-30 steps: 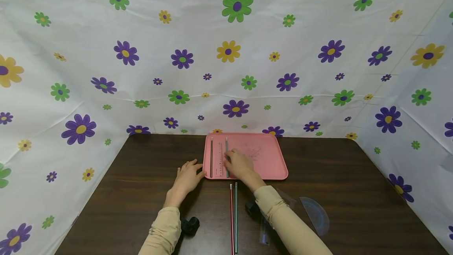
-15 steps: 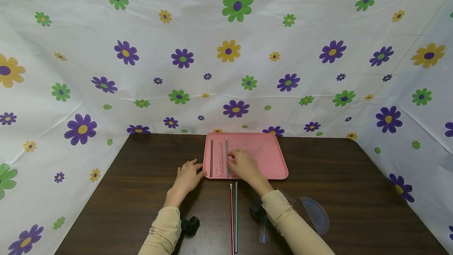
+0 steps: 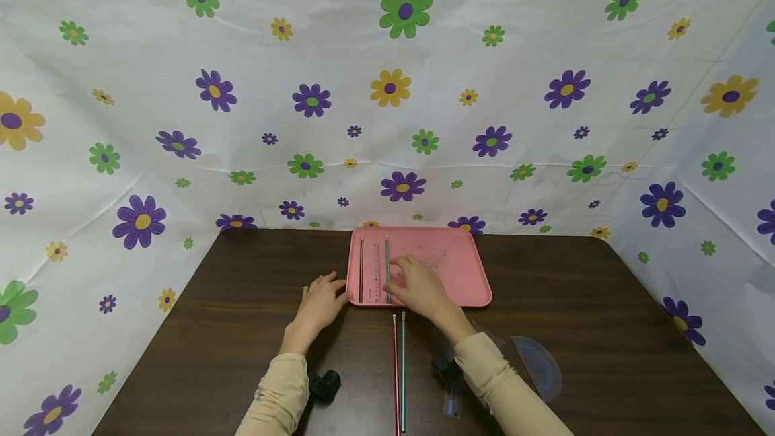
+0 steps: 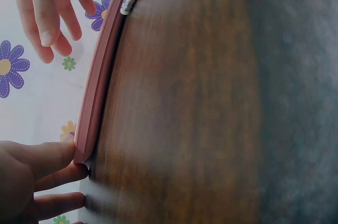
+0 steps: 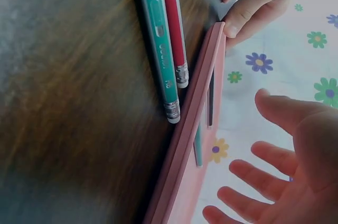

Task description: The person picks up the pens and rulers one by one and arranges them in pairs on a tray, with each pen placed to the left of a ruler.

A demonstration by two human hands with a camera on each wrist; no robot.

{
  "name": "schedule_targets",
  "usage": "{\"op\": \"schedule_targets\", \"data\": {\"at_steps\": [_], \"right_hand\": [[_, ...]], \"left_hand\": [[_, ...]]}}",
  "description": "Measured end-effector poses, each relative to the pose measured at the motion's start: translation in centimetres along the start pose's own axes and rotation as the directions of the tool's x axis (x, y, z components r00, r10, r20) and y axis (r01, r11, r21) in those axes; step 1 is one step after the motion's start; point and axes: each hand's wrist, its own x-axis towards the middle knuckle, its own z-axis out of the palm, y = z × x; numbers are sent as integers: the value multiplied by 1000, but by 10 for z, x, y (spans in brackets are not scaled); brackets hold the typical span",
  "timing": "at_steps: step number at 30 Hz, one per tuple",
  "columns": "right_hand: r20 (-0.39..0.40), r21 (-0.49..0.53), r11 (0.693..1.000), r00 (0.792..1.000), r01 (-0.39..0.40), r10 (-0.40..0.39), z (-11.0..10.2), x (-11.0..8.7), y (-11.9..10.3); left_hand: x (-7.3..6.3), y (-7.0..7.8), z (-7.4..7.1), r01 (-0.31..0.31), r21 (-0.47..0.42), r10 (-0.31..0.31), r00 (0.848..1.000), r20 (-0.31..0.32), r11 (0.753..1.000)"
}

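The pink tray [image 3: 460,291] is touched at its near left corner by the left hand [image 3: 317,306], fingers relaxed and spread. The right hand [image 3: 422,290] is held with fingers parted above the tray, beside the green pencil [image 3: 387,254]. Nearer the left edge, a ruler [image 3: 377,271] and dark pencil [image 3: 361,271] are laid.

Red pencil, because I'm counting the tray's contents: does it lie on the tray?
No, the red pencil lies on the dark table in front of the pink tray, beside a green pencil.
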Motion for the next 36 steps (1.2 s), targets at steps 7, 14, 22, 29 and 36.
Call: {"op": "schedule_targets", "data": {"at_steps": [7, 14, 22, 29, 36], "right_hand": [[-5, -33, 994, 995, 102, -102, -1, -8, 2], [48, -151, 982, 993, 113, -107, -6, -22, 3], [148, -142, 974, 977, 177, -155, -17, -38, 1], [193, -122, 979, 972, 162, -137, -20, -48, 8], [167, -126, 981, 978, 146, -124, -23, -55, 14]], "left_hand": [[-1, 1, -2, 2, -7, -2, 1000, 5, 1000], [-2, 1, -2, -1, 0, 1, 1000, 9, 1000], [-2, 0, -2, 7, -4, -7, 1000, 13, 1000], [-2, 0, -2, 3, 1, -3, 1000, 10, 1000], [-2, 0, -1, 7, 0, -7, 1000, 11, 1000]]}}
